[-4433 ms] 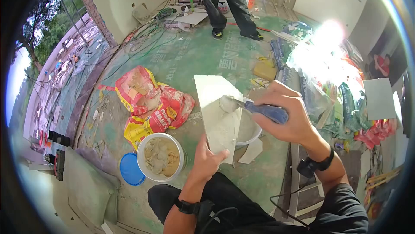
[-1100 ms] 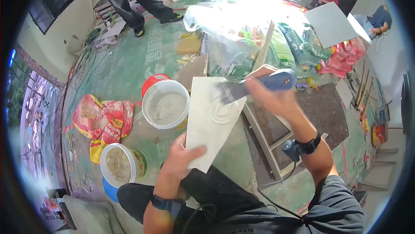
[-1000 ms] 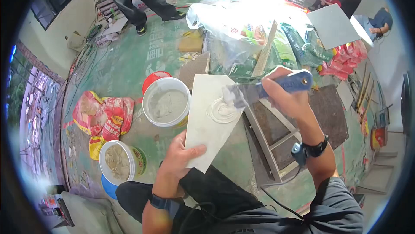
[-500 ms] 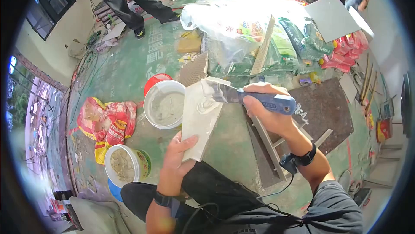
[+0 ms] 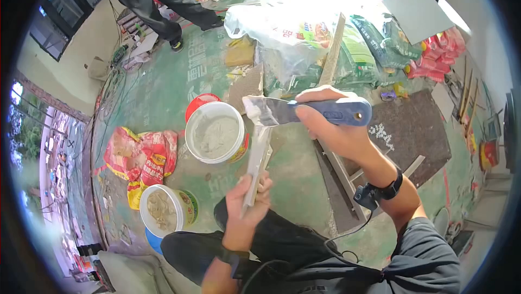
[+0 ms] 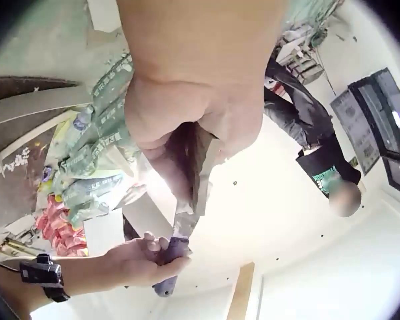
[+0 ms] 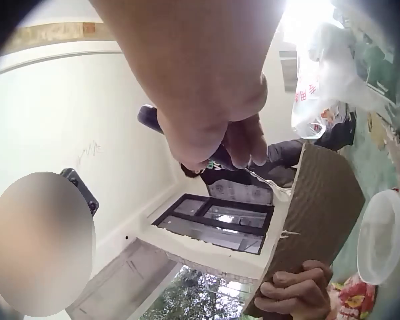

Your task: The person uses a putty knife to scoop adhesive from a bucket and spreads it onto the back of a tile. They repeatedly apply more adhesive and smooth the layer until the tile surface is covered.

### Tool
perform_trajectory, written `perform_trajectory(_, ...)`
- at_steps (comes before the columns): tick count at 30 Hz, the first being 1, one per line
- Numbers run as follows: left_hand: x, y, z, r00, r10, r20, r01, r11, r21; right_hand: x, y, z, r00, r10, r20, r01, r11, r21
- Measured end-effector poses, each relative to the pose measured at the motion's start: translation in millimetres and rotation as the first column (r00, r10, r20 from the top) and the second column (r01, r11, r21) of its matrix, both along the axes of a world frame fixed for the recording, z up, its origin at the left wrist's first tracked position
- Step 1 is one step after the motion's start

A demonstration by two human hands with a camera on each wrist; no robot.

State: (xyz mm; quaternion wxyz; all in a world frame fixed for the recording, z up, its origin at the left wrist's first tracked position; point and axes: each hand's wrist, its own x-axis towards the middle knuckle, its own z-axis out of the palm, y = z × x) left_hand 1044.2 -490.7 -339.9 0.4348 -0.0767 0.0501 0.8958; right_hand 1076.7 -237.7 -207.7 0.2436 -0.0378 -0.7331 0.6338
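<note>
A: Where is the flat board (image 5: 256, 163) resting?

B: It isn't resting on the floor. The left grip (image 5: 247, 199) is holding it up over the floor, near the big bucket (image 5: 214, 160). Its thin edge is facing up at the head view.

A: What is the right grip (image 5: 334, 125) doing?

B: Its fingers are wrapping around the blue handle (image 5: 344, 112) of the scraper (image 5: 277, 112). The left grip is pinching the low end of the board. So 2 hands are holding 2 things.

A: Is the board going to be feeling heavy?

B: I'm guessing not very heavy, since 1 hand is lifting it. It is looking stiff, and maybe it could be chipping at the corners. Wet paste (image 5: 253, 110) could be making the top end slippery, so I'm picking the dry low edges for holding. For the scraper, I'm picking the handle.

A: How is the board looking?

B: It is looking thin and long from the head. From the right wrist, its wide side is showing gray-brown, with little bumpy lines. The scraper's blade is wearing a pale, sticky smear, and it seems to be touching the board's top end.
</note>
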Motion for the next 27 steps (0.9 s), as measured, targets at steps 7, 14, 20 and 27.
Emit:
perform_trajectory(7,42,51,12,0.956,0.019,0.293,-0.135,0.915,0.379,-21,11,42,0.982,0.189,0.017,-0.187,0.950,0.250)
perform_trajectory(14,53,39,13,0.974,0.038,0.224,-0.120,0.923,0.366,-19,13,63,0.960,0.280,0.017,-0.255,0.844,0.472)
perform_trajectory(20,34,8,41,0.935,-0.031,-0.353,-0.160,0.852,-0.499,-10,36,63,0.993,0.106,0.053,-0.117,0.955,0.273)
perform_trajectory(27,26,11,51,0.893,-0.055,-0.446,-0.225,0.804,-0.550,10,35,39,0.992,0.115,-0.056,-0.086,0.925,0.370)
